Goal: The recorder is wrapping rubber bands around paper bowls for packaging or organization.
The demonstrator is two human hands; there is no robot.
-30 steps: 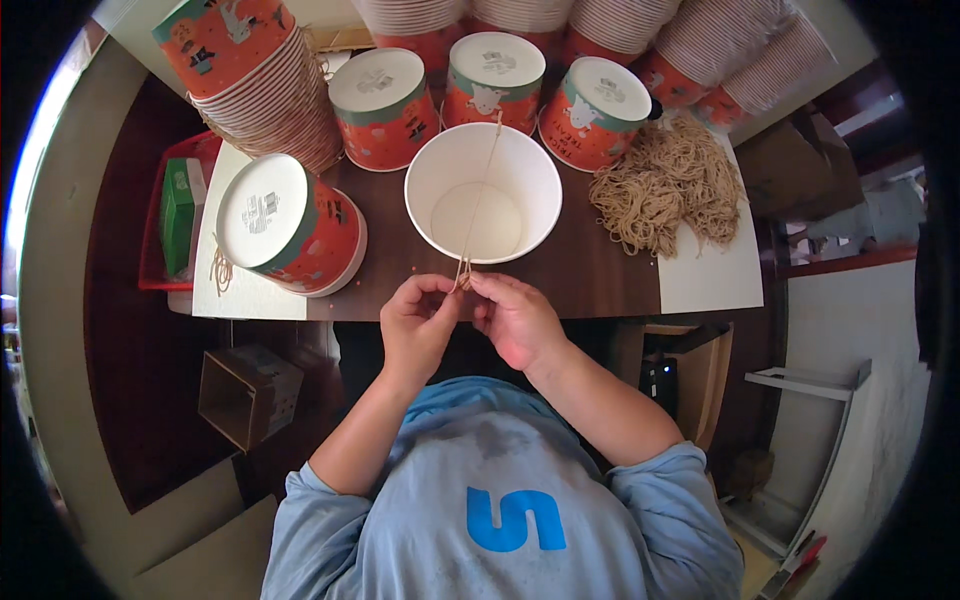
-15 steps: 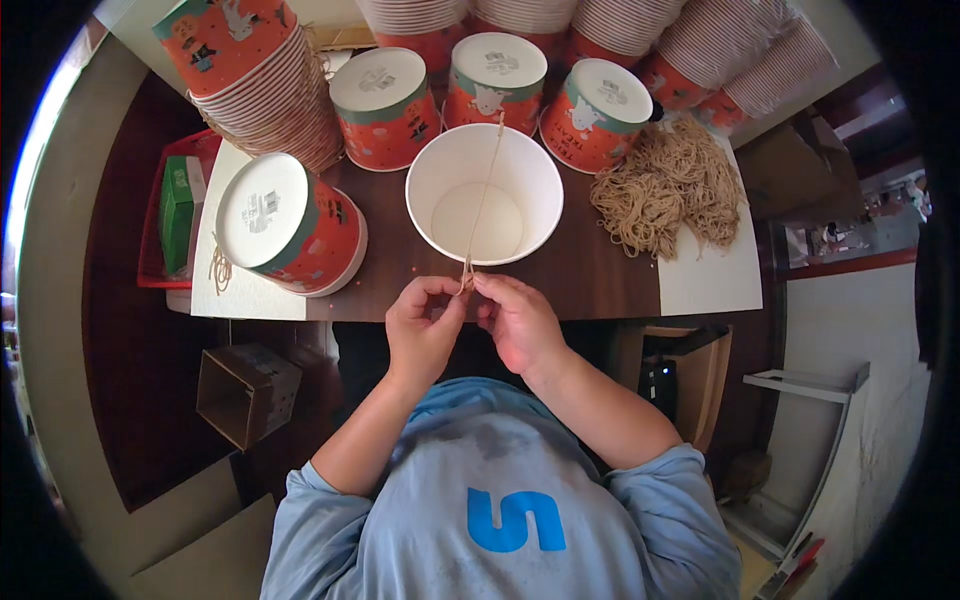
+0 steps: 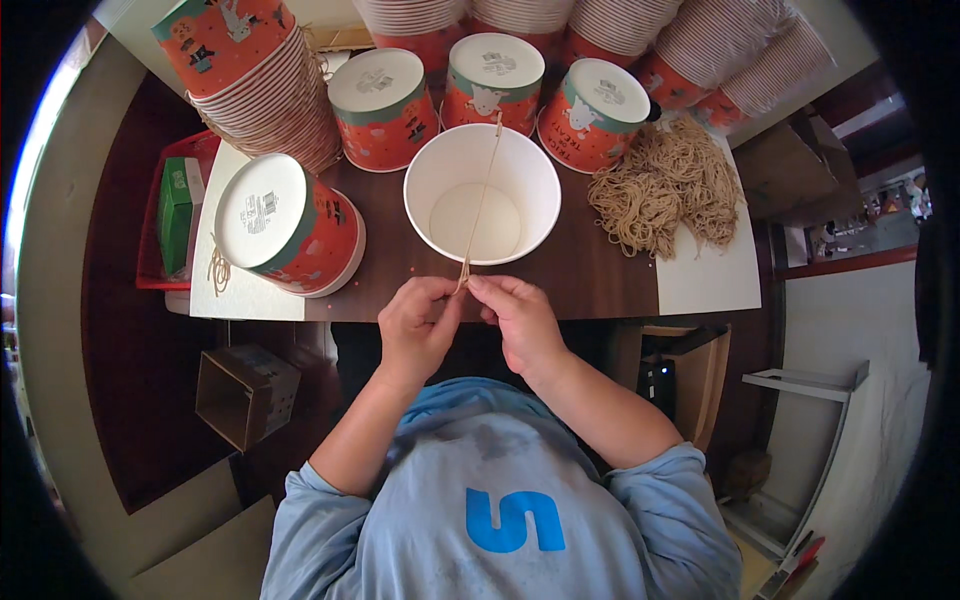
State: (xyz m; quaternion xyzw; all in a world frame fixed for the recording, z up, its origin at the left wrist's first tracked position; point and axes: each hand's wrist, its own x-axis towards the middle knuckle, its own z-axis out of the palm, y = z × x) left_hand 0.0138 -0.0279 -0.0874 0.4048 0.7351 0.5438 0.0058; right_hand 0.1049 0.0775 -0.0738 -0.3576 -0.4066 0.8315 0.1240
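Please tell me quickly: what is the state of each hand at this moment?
Left hand: closed at the fingertips, pinching the tan cord near the white bucket's near rim.
Right hand: also closed, pinching the same cord.

The person wears a pale greyish-blue shirt (image 3: 430, 545) in soft, creased cloth. On its front sits 1 bold mark (image 3: 548, 525) in bright blue, a thick, flat, winding band with squared ends. At 12 o'clock from that mark lies a smudgy darker patch (image 3: 497, 438), and beyond it the cloth turns a stronger blue. The 2 loose sleeves, the left (image 3: 318, 535) at 9 o'clock and the right (image 3: 672, 515) at 3 o'clock, bunch into folds and end near the elbows.
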